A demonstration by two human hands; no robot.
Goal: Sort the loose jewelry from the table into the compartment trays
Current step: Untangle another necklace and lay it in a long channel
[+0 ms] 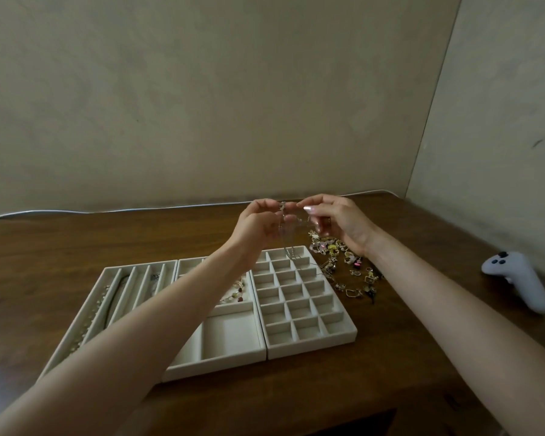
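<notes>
On the wooden desk (76, 234), a white plastic controller (521, 280) lies right of the tangled jewelry pile (343, 259). The left hand (258, 228) and the right hand (337, 225) pinch a thin chain (287, 253) in their fingers above the pale grid tray (312, 344).

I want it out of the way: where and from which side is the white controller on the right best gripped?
Likely best to take the white controller by its long smooth handle, the near end, coming from above. It lies flat on the table with room around it, and its far end carries buttons and a stick, better not squeezed.
</notes>
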